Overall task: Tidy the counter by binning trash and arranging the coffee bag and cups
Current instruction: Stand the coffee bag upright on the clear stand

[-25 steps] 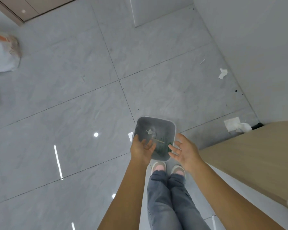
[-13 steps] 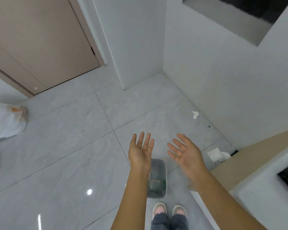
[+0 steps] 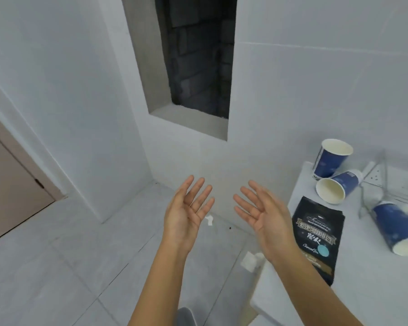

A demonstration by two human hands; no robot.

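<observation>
My left hand [image 3: 186, 212] and my right hand [image 3: 264, 214] are raised in front of me, palms up, fingers spread, holding nothing. To their right, on the white counter [image 3: 372, 278], a black coffee bag [image 3: 318, 236] lies flat near the counter's left edge. One blue paper cup [image 3: 331, 158] stands upright at the back. A second blue cup [image 3: 337, 187] lies on its side in front of it. A third blue cup [image 3: 397, 228] lies tipped at the right. The grey bin's rim [image 3: 186, 316] shows at the bottom edge, below my arms.
Two scraps of white paper lie on the grey tiled floor, one near the wall [image 3: 209, 220] and one by the counter base [image 3: 251, 260]. A clear stand [image 3: 375, 182] and a white socket are behind the cups. A dark wall recess [image 3: 198, 55] is ahead.
My view has lifted from the bin on the floor up to the wall and counter. Both hands rose away from the bin and stay open; the counter's cups and bag came into view.
</observation>
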